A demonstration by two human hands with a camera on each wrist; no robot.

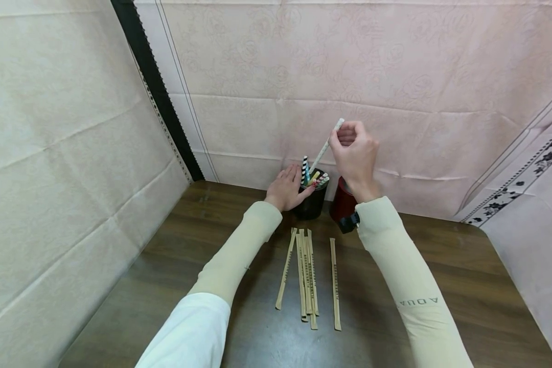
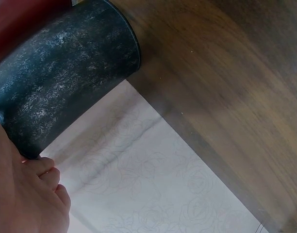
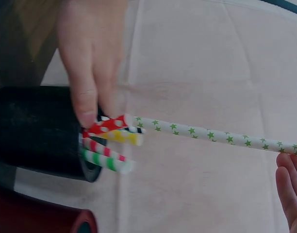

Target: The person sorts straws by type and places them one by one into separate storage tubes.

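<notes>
I see the left hand (image 1: 285, 188) against the left side of the straw cup (image 1: 310, 205), its thumb at the near rim. Several straws (image 3: 107, 160) stand in that cup, right of this hand. From the right hand's (image 1: 356, 152) fingers, one long straw (image 1: 324, 150) slopes down leftward to the cup's mouth. Below the right hand, just right of the straw cup, is a second cup (image 1: 342, 207). Nearer me than both hands, narrow packets (image 1: 307, 276) lie on the table (image 1: 165, 286) between the forearms. Behind the hands hangs a cloth (image 1: 303, 61).
</notes>
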